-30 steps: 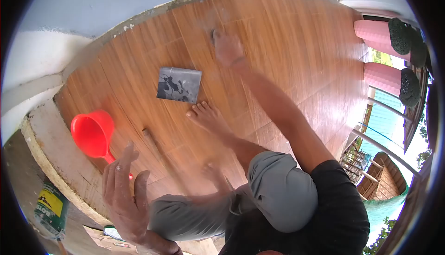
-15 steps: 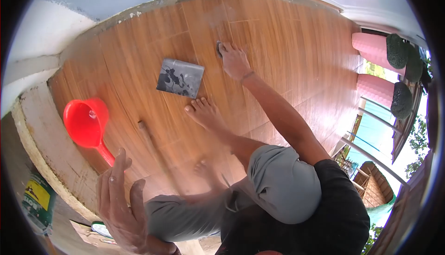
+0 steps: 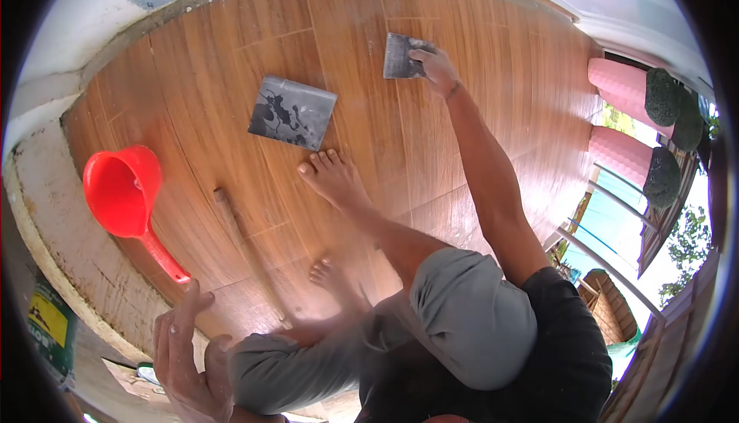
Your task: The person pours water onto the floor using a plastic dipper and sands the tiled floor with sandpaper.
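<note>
Clasping the dark pad (image 3: 398, 55) by its right edge, the right hand (image 3: 437, 71) is at the floor's (image 3: 400, 138) far side! Near left, the left hand (image 3: 191, 373), fingers released, hangs beside the red dipper (image 3: 143, 203).

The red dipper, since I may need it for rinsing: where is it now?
In the head view, the red dipper lies on the floor at the left, beside the raised ledge, its handle ending near the left hand.
</note>
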Demonstrator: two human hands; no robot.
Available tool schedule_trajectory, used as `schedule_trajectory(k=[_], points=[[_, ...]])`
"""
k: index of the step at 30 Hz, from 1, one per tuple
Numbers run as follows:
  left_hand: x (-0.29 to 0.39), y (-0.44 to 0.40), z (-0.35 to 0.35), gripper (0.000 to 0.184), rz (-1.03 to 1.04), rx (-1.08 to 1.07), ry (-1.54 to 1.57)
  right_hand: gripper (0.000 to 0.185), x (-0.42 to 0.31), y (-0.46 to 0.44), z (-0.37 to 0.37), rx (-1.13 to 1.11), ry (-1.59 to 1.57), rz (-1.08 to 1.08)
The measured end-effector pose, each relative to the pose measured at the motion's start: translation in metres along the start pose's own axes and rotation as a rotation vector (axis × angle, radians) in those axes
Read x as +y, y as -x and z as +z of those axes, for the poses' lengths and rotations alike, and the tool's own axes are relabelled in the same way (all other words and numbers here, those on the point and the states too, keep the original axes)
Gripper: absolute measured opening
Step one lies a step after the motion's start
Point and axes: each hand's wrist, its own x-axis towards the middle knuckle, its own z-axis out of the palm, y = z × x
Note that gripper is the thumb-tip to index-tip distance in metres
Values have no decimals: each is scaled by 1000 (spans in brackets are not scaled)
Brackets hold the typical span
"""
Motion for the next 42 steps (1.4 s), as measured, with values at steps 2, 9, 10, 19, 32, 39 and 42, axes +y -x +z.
schedule_trajectory(k=[2, 9, 10, 19, 32, 39, 42], points=[[0, -1, 2, 54, -8, 7, 16, 29, 0, 1, 10, 8, 233, -65], [3, 1, 6, 53, -66, -39, -16, 29, -2, 1, 20, 121, 402, -78], [6, -1, 6, 53, -56, -67, -23, 29, -8, 6, 39, 125, 590, -111], [0, 0, 9, 54, -86, -98, 36, 31, -30, 19, 34, 120, 717, -254], [0, 2, 9, 56, -85, -107, -12, 40, -34, 50, 67, -3, 1538, -702], [-1, 2, 8, 58, -73, -105, -28, 33, -26, 49, 67, -5, 1617, -775], [-2, 4, 7, 59, -89, -109, -16, 32, -22, 54, 72, -37, 1683, -753]])
